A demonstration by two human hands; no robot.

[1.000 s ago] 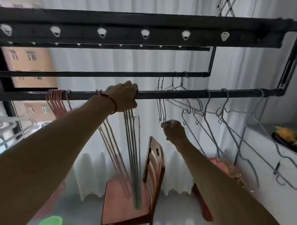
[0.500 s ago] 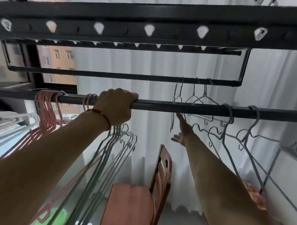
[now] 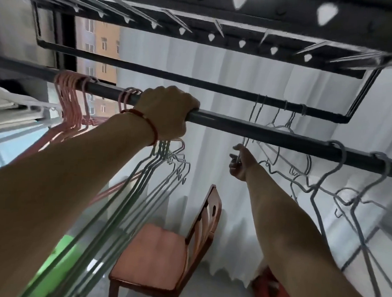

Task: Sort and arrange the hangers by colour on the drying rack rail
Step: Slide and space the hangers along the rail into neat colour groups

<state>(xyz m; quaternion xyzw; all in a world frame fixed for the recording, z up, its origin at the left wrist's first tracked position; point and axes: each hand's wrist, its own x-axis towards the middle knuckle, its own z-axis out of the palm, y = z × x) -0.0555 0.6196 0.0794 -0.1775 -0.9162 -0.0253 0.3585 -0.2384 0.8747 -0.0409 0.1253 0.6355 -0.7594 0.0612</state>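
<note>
**Reaching for the next grey hanger on the far rail**

I have my left hand (image 3: 167, 112) wrapped over the near rail (image 3: 270, 131), fingers curled round the bar and over the hooks of a bunch of green hangers (image 3: 144, 179) that slope down and toward me from under the palm. To the outer side of those fingers hang the pink hangers (image 3: 69, 102), already bunched on the same rail. Beyond the rail, my right hand (image 3: 238, 164) is stretched out with thumb and fingers closing narrowly on the wire of a grey hanger (image 3: 247, 137) (whether the pinch is fully made I cannot tell; the hand is small and partly turned away). That hanger hangs from the far rail (image 3: 193, 81), its hook straight above the fingertips, its long axis running down from the hook and then off to the right of the fingers, among more grey hangers (image 3: 337, 177). In my judgement the coming move turns on lifting the hook up and off the far rail; the right hand is the nearer, the left being occupied. A wooden chair (image 3: 163, 254) stands below.
</note>
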